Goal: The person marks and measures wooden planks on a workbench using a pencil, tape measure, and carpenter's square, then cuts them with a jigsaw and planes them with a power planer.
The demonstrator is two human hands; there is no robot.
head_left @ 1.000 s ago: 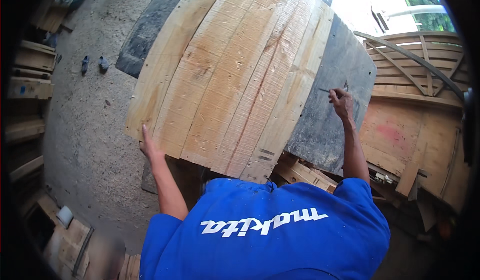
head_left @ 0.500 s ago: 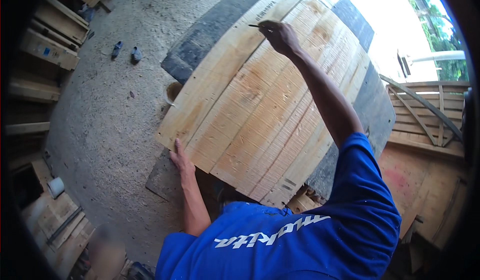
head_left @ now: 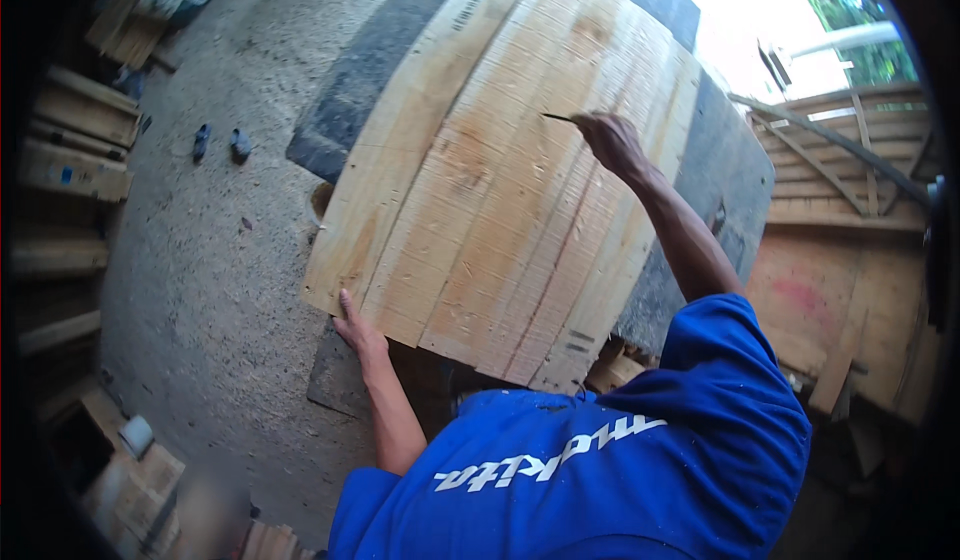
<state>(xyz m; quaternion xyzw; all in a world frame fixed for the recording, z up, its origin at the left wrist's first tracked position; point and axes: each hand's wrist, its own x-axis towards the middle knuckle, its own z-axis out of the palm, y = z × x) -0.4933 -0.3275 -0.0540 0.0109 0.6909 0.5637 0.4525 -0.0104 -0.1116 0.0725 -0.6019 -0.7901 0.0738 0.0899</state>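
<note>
A panel of pale wooden boards [head_left: 465, 215] laid side by side rests on dark slabs in front of me. My left hand [head_left: 360, 332] grips its near left corner, thumb on top and the other fingers at the edge, partly hidden. Over the panel's right-middle boards is my right hand [head_left: 612, 143], fingers closed round a thin dark pencil-like stick [head_left: 560, 117]. The stick points left; whether its tip touches the wood I cannot tell.
Dark slabs [head_left: 385, 65] jut out beyond the panel. A pair of shoes [head_left: 221, 144] lies on the gritty floor [head_left: 215, 280] at left. Stacked timber [head_left: 75, 165] lines the far left. To the right stand a slatted wooden frame [head_left: 850, 155] and a reddish-stained board [head_left: 800, 285].
My right hand has moved with the stick from the left boards' seam, rightward and nearer, over the middle boards. My left hand keeps its hold on the corner. The view has shifted slightly.
</note>
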